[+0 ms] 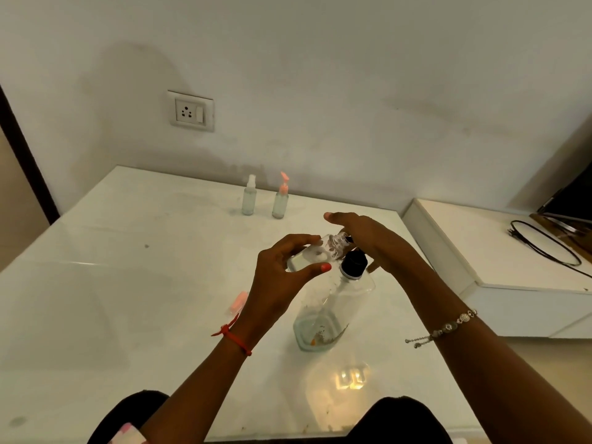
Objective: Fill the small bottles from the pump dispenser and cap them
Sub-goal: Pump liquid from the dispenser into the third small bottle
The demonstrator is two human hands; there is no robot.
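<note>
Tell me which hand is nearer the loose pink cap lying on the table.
Left. The left hand, gripping the small bottle, is just right of the pink cap; the right hand sits farther right, over the black head of the pump dispenser.

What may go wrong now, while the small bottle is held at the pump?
1. The left hand holds the small bottle tilted in the air; liquid may miss its narrow mouth and fall on the table.
2. Only the right hand, pressing from above, steadies the pump dispenser; it may tip.
</note>
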